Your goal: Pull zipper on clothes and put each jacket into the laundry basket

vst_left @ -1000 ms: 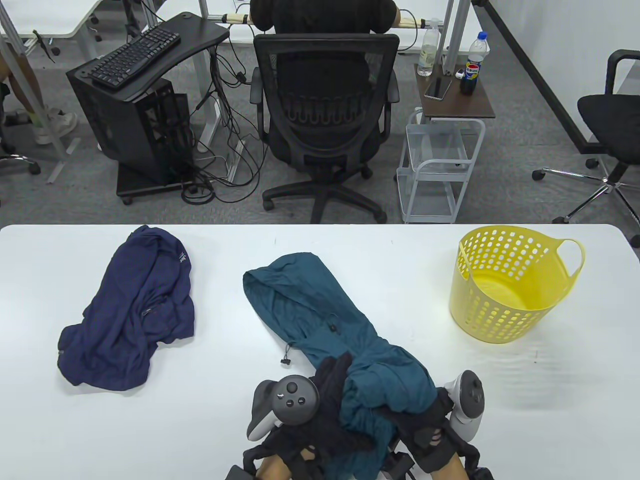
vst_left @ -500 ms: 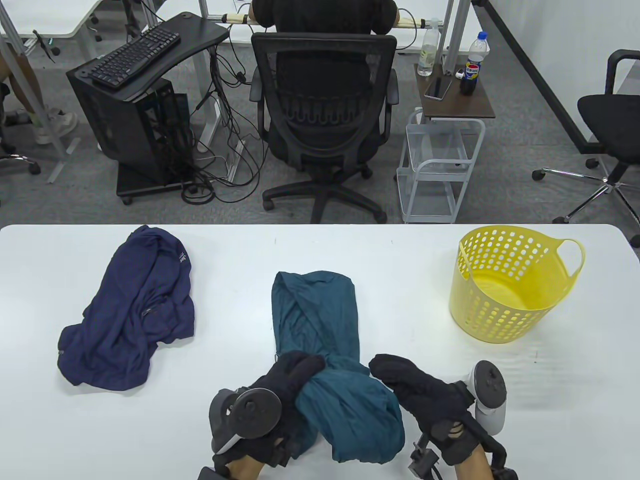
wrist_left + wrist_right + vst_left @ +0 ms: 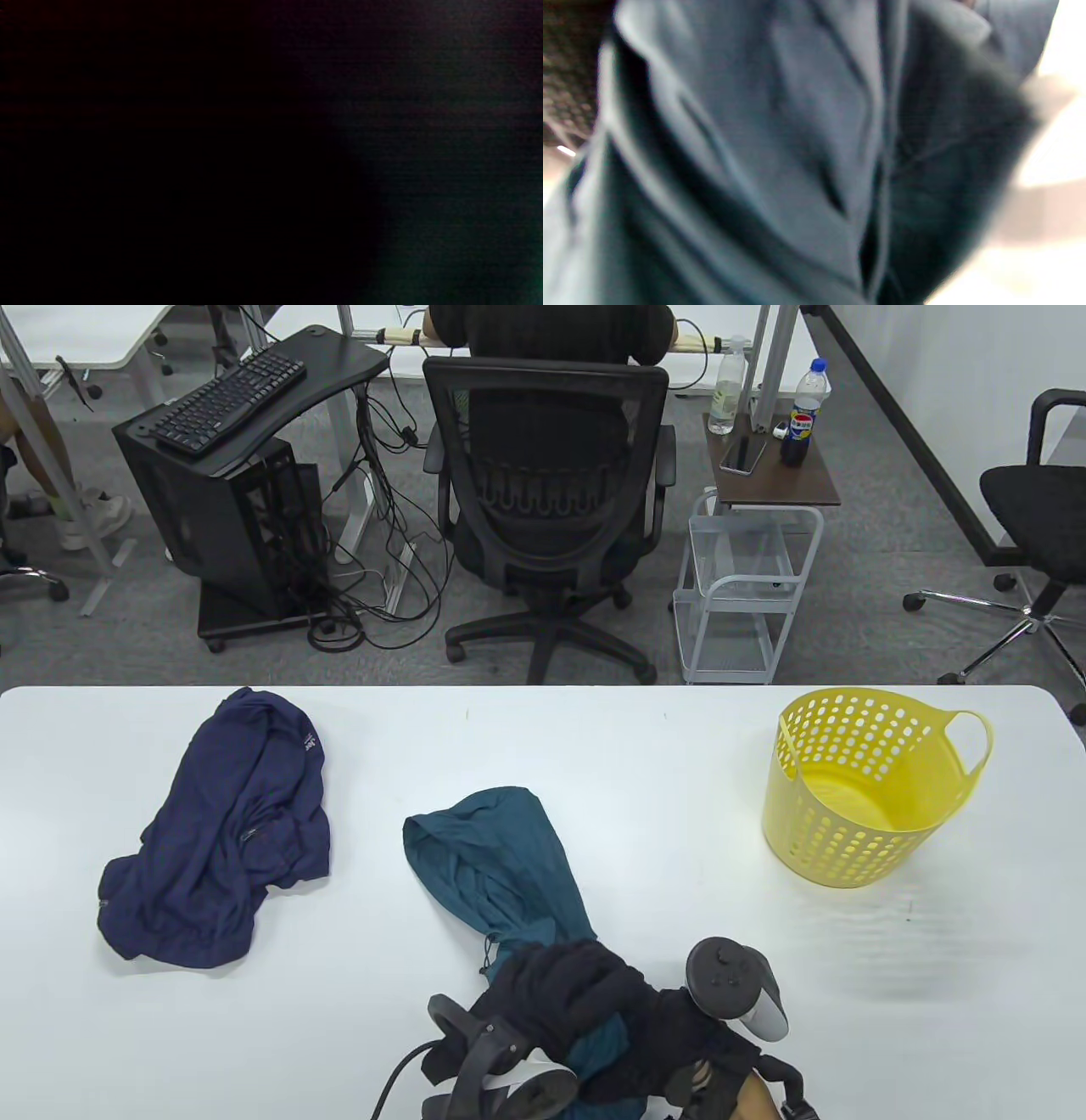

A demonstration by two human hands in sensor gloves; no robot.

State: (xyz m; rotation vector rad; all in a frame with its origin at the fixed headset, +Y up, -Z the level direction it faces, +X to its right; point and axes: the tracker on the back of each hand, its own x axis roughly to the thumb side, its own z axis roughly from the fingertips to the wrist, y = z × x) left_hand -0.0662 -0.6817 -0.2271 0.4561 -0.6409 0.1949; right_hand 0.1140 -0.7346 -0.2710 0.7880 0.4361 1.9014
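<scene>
Step in hand: gathering the teal jacket (image 3: 501,865) at the near edge of the tabletop (image 3: 594,746), presumably bunching it for the carry or hunting for its zipper; which of the two cannot be told.
Teal jacket: lying on the tabletop, hood end pointing away toward the far left, lower end bundled under both gloved hands.
Left hand (image 3: 551,993): lying over the bunched lower end, fingers appearing curled into the cloth; grip closing on the fabric, as far as the overhead view shows.
Right hand (image 3: 679,1052): tucked low beside the left, mostly hidden by fabric; grip state cannot be told.
Wrist views: left almost black, right filled with blurred teal folds (image 3: 797,169); no zipper visible in either.
Navy jacket (image 3: 229,831): lying crumpled at the left, well apart from the hands, untouched.
Laundry basket (image 3: 857,789): yellow, standing upright at the far right, holding nothing, well apart from the teal jacket.
Doing it well: checking that the zipper is closed before lifting; taking in the trailing hood and the cord (image 3: 486,959) so nothing drags across the tabletop.
Watching for: loose cloth catching the basket rim and tipping it; lowering the bundle from above, not sideways.
</scene>
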